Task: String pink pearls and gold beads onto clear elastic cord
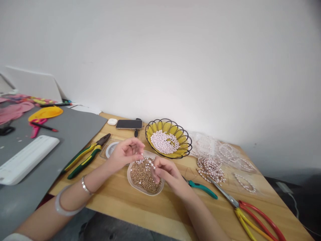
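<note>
Above a pale plastic box [129, 183] of small gold beads [144, 177], my two hands hold a short strand of pearly beads [151, 164]. My left hand [128, 152] pinches its left end between thumb and fingertips. On the other side, my right hand [166, 171] is closed on the strand with thumb and forefinger. Some pearly beads also show at the back of the box, partly behind the strand. Just beyond stands a black wire basket [188, 147] with a yellow lining, holding loose pale pink beads [164, 142].
Green-yellow pliers [86, 155] lie left, and teal-handled pliers [203, 189] right. Large scissors [238, 206] point toward a heap of bead strands [212, 169] and bagged strands [225, 152]. A phone [129, 124] lies at the back. A grey mat [82, 122] covers the left side.
</note>
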Available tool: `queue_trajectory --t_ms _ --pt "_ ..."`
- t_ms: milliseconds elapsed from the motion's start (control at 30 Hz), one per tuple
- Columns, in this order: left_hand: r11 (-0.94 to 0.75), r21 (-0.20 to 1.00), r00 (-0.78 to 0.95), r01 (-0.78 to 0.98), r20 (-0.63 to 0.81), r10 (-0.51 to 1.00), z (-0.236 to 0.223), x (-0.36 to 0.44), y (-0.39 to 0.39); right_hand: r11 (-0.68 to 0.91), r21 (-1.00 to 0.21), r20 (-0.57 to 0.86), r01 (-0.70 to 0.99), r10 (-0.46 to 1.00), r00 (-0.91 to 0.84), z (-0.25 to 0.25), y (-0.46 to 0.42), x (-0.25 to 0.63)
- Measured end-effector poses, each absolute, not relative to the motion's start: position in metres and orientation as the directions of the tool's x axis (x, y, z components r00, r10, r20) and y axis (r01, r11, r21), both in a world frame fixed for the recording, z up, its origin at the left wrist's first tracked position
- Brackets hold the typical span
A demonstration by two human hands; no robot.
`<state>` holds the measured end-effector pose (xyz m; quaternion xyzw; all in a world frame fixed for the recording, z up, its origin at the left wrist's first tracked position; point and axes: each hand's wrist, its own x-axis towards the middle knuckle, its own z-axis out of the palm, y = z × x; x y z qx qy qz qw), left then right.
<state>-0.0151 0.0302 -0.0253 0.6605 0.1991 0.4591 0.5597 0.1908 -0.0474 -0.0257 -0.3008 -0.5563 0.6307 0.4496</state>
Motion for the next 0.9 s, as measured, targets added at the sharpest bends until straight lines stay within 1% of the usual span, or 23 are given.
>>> queue_trajectory --t_ms 467,667,900 --pt "-0.338 0.917 0.491 -0.21 0.398 0.775 -0.0272 -0.0163 0.029 -0.005 -0.98 0.079 -0.198 0.908 -0.412 -0.0227 -0.0484 0.1893" --pt "-0.356 0.912 0.486 -0.203 0.409 0.772 -0.0243 -0.0158 0.0284 0.005 -0.98 0.091 -0.199 0.902 -0.423 -0.0217 -0.0478 0.1899" --pt "-0.391 0.887 0.503 -0.246 0.462 0.731 -0.0193 -0.0143 0.0271 0.008 -0.977 0.099 -0.212 0.901 -0.422 -0.0225 -0.0481 0.1899"
